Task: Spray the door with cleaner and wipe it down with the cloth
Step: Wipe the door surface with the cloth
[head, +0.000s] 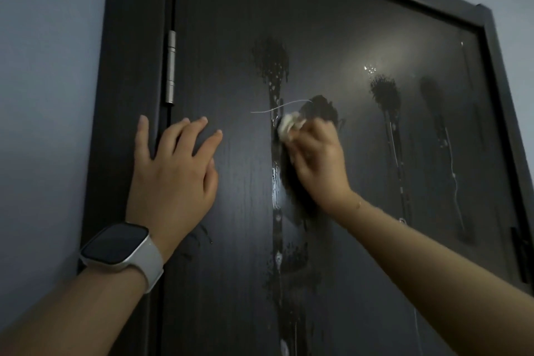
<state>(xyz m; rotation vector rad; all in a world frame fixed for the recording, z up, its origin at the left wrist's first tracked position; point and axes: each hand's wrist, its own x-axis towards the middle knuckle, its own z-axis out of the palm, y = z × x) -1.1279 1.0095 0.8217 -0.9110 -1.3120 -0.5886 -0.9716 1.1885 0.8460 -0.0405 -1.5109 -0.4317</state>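
Cloth (289, 126) mostly hidden in fist; door (231, 37) btm cut off.

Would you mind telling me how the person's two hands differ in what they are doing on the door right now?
The left hand lies flat with fingers spread; the right hand is curled round a white cloth. The left hand rests on dry surface near the hinge; the right works in a wet spray streak. The left wrist wears a smartwatch; the right wrist is bare. Both touch the dark door.

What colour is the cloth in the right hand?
White or cream; the cloth shows best in the head view.
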